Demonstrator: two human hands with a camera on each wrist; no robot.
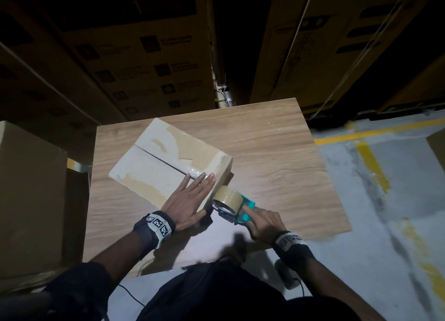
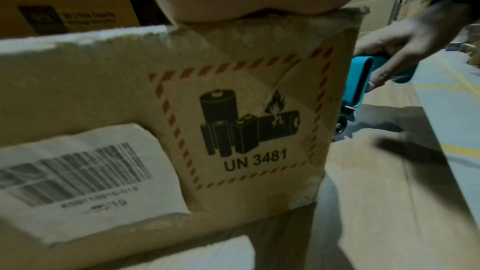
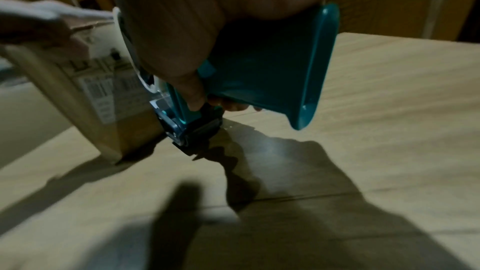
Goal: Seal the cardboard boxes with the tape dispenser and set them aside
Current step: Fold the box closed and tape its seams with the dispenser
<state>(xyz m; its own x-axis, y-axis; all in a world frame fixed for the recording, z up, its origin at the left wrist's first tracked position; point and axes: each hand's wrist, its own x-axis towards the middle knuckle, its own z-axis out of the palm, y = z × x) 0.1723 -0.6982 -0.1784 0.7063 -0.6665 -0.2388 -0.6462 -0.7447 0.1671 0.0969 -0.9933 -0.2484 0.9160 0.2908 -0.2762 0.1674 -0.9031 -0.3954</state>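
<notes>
Hands at work on a cardboard box point(image 1: 166, 161), one flat on its lid, one holding a tape dispenser point(image 1: 232, 204).

Left hand point(image 1: 190, 200) lies on the near right corner of the box with fingers straight and spread, their tips at the dark centre seam, gripping nothing. The box sits askew on the wooden surface point(image 1: 277, 157), flaps closed, old tape patches on top, a UN 3481 battery label point(image 2: 244, 122) on its side. Just beside that corner, right hand point(image 1: 263, 220) curls round the teal handle of the tape dispenser, whose brown roll sits close against the box's end.
</notes>
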